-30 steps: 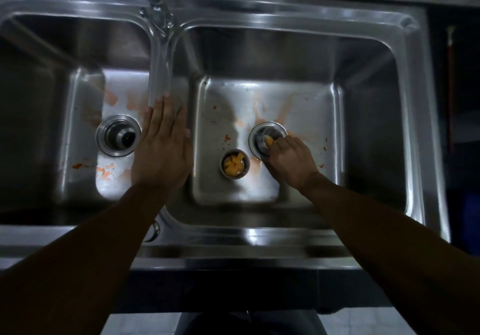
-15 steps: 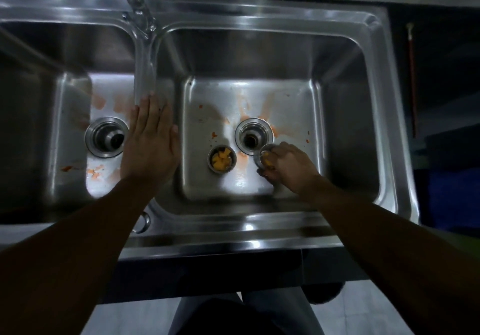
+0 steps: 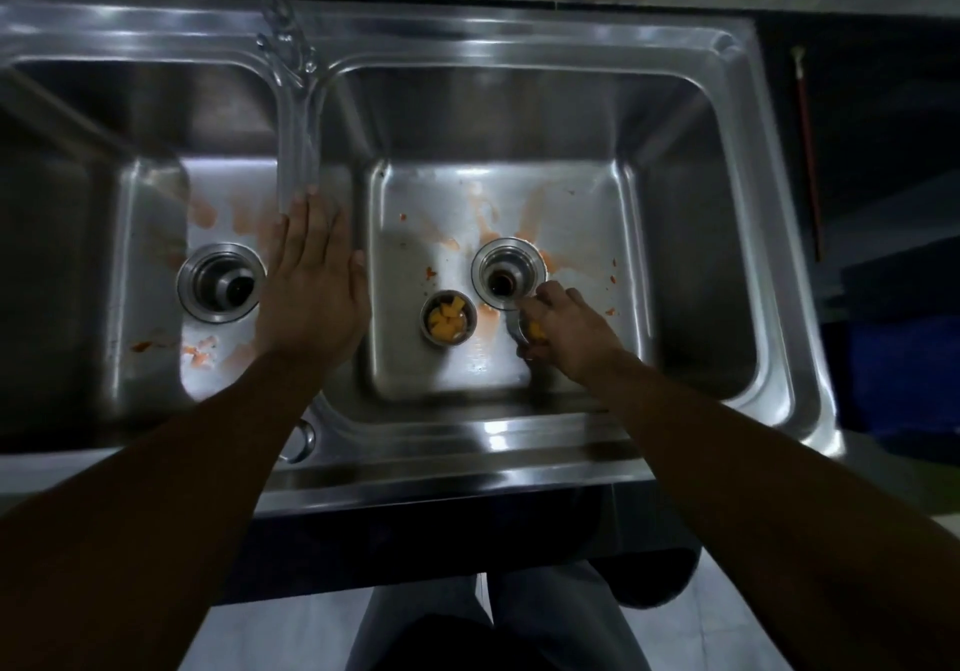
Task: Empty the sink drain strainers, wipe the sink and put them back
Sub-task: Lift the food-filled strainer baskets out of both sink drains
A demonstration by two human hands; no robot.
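A steel double sink (image 3: 519, 441) fills the view. My right hand (image 3: 569, 330) grips a small metal drain strainer (image 3: 527, 330) with orange food bits in it, just in front of the right basin's uncovered drain hole (image 3: 506, 275). A second strainer (image 3: 448, 318) full of orange chunks stands on the right basin floor, left of my right hand. My left hand (image 3: 311, 280) lies flat with fingers spread on the divider between the basins. The left basin's drain (image 3: 221, 283) is also uncovered. Orange smears and crumbs mark both basin floors.
The tap (image 3: 283, 36) rises at the back over the divider. A round fitting (image 3: 298, 439) sits on the front rim. A thin red-handled rod (image 3: 808, 150) leans in the dark space right of the sink. My legs and a tiled floor show below the front edge.
My right hand has lifted the strainer out of the right drain and drawn it toward me, leaving the hole uncovered. My left hand has stayed on the divider.
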